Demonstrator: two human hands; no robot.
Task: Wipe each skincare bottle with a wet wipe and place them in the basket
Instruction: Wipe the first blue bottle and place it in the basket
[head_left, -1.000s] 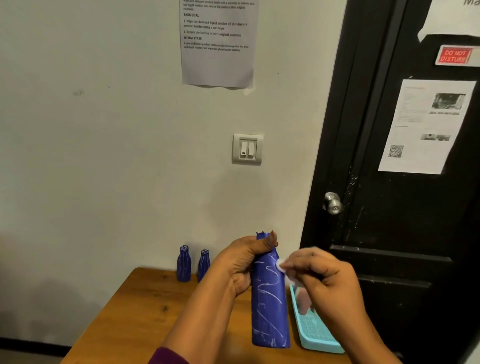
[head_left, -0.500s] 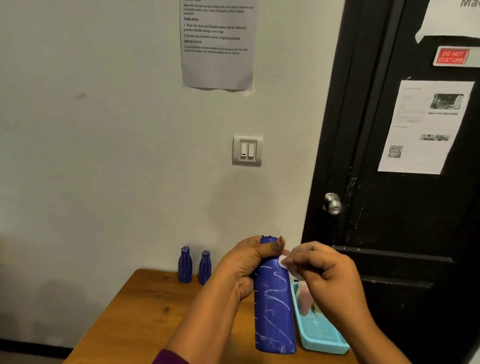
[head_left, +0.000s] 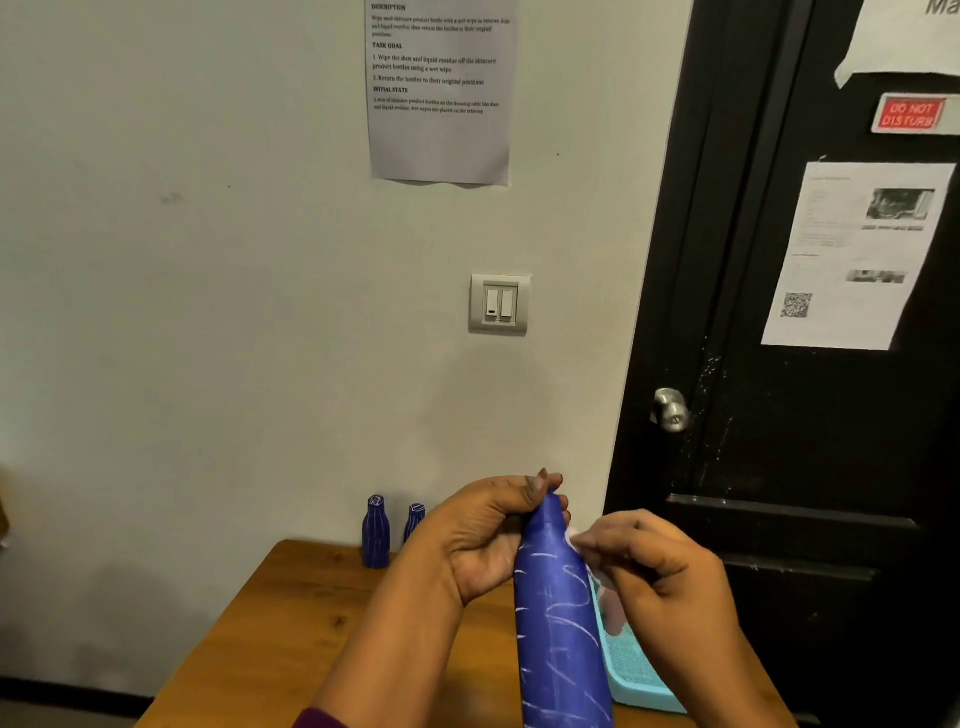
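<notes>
A tall blue bottle (head_left: 561, 634) with white scribble marks is held upright above the table. My left hand (head_left: 483, 540) grips its neck and top. My right hand (head_left: 654, 566) pinches a small white wet wipe (head_left: 575, 536) against the bottle's right shoulder. A light blue mesh basket (head_left: 636, 675) lies on the table behind the bottle, partly hidden by my right hand; something pinkish shows in it. Two small blue bottles (head_left: 376, 532) (head_left: 414, 519) stand at the table's back edge by the wall.
The wooden table (head_left: 291, 623) stands against a white wall. A black door with a metal knob (head_left: 671, 409) is close on the right. A light switch (head_left: 500, 304) and a paper notice (head_left: 440, 88) hang on the wall.
My left hand has shifted up over the bottle's top. The wipe in my right hand has slid down from the neck to the bottle's shoulder.
</notes>
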